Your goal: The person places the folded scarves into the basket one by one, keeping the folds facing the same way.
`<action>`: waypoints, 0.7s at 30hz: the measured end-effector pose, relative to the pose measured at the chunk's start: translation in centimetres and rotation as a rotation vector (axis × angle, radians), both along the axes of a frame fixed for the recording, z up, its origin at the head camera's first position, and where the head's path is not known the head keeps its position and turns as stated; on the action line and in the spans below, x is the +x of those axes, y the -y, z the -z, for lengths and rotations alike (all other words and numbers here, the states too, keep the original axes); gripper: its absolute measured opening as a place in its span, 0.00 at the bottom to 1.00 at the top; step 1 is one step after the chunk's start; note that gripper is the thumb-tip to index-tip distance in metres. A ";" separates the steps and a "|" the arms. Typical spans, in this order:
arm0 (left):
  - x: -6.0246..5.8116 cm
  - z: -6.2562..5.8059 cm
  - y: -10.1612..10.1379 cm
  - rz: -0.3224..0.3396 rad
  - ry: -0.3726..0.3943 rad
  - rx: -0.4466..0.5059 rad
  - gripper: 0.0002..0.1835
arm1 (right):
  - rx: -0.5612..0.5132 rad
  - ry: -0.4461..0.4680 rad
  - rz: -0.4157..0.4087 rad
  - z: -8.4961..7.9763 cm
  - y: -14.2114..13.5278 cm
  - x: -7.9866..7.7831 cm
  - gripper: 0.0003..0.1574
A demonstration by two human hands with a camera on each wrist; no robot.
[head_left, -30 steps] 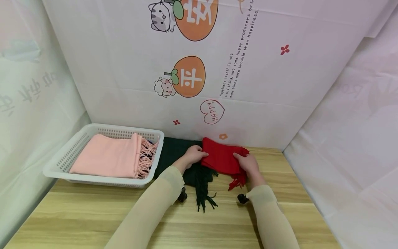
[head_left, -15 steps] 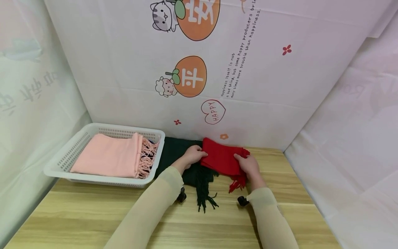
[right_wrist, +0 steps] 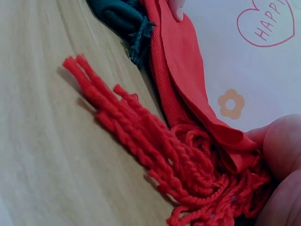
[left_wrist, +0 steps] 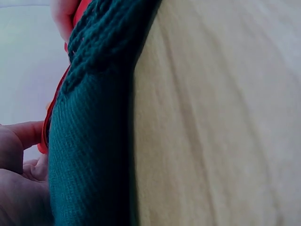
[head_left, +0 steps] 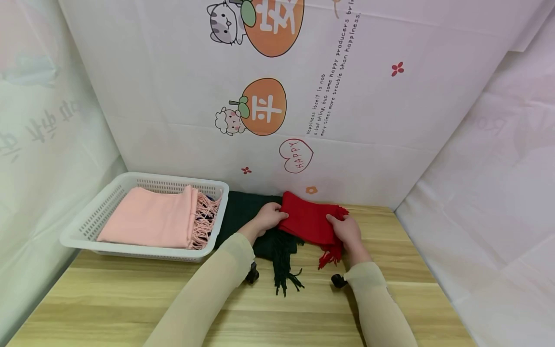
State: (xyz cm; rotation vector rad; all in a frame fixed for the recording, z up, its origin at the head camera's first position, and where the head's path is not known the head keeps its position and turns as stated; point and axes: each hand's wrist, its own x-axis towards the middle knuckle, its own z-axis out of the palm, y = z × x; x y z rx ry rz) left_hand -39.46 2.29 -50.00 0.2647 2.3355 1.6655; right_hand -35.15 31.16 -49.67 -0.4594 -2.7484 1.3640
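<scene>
A folded red scarf (head_left: 308, 219) lies partly over a folded dark green scarf (head_left: 243, 209) by the back wall. My left hand (head_left: 267, 218) pinches the red scarf's left edge between thumb and fingers, just above the green one. At the opposite end, my right hand (head_left: 348, 231) grips the red scarf beside its fringe, thumb on top. The right wrist view shows the red fringe (right_wrist: 141, 136) spread loosely on the wood and the scarf's folded layers. In the left wrist view the green scarf (left_wrist: 84, 150) hides part of the left hand's work.
A white perforated basket (head_left: 130, 247) stands on the left with a folded pink scarf (head_left: 147, 219) inside; something dark blue shows beneath its fringe. The wooden table (head_left: 269, 318) meets a printed white back wall (head_left: 360, 164). The green fringe (head_left: 284, 270) hangs toward the front.
Both hands keep their hold on the red scarf. Its left edge and the left hand have shifted very slightly left; the right end has hardly moved.
</scene>
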 end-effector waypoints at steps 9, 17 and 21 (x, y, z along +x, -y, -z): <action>0.4 -0.1 -0.1 0.004 -0.019 0.029 0.23 | -0.028 -0.038 0.003 -0.1 0.4 0.0 0.55; 0.6 0.0 -0.1 0.006 -0.021 0.063 0.28 | -0.054 -0.055 0.004 0.1 0.2 -0.2 0.55; 0.7 0.2 -0.1 0.012 -0.028 0.090 0.28 | -0.059 -0.059 0.002 -0.1 0.2 0.0 0.55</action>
